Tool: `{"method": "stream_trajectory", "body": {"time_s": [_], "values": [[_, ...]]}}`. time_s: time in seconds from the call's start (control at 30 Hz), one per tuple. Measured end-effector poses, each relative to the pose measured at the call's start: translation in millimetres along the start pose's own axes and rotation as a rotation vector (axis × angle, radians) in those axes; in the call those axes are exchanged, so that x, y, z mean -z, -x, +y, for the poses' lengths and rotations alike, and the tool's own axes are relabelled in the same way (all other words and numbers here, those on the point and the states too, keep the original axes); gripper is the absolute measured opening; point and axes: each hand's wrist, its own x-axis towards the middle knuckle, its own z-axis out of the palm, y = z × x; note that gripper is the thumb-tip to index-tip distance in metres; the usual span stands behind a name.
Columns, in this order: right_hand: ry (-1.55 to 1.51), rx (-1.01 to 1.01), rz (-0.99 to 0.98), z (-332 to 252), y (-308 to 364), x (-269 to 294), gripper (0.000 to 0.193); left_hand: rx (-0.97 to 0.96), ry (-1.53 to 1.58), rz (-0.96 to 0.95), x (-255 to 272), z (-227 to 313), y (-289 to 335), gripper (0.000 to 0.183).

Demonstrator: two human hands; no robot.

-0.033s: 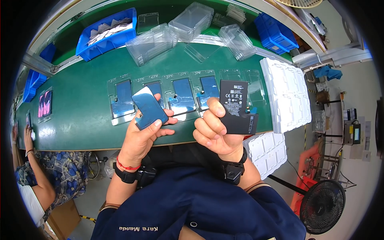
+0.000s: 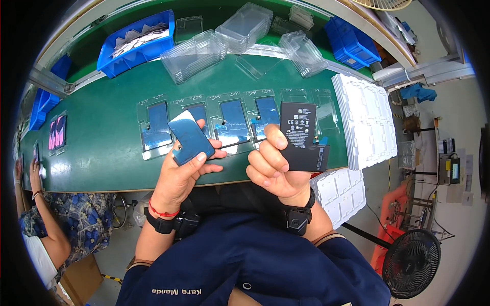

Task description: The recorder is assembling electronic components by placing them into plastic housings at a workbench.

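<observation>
Head view: left hand [image 2: 178, 176] pinches blue film [image 2: 190, 137], right hand [image 2: 275, 168] grips black battery [image 2: 302, 136], both above the belt [image 2: 102, 137]. Loose fingertip hold could let film slip or crease.

Clear trays [image 2: 232, 120] lie on table [image 2: 102, 143], bins [image 2: 133, 43] behind.

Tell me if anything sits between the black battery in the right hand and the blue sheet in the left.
Nothing visible does. The right hand holds the battery up beside the blue sheet in the left hand; only open air above the green table separates them.
</observation>
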Motion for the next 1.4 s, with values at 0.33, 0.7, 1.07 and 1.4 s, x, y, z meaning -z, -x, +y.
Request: {"method": "stream_trajectory", "body": {"time_s": [0.33, 0.7, 1.07, 1.4], "values": [[0.56, 0.199, 0.363, -52, 14, 1, 0.028, -0.014, 0.008, 0.005, 5, 1, 3, 0.061], [2.314, 0.069, 1.188, -116, 20, 46, 0.024, 0.02, -0.061, -0.018, -7, 13, -3, 0.058], [1.941, 0.14, 0.835, -66, 25, 7, 0.028, 0.027, -0.154, -0.091, -40, 8, -26, 0.057], [1.613, 0.267, 0.834, -121, 52, 8, 0.014, 0.083, -0.387, -0.319, -64, -23, -42, 0.065]]}}
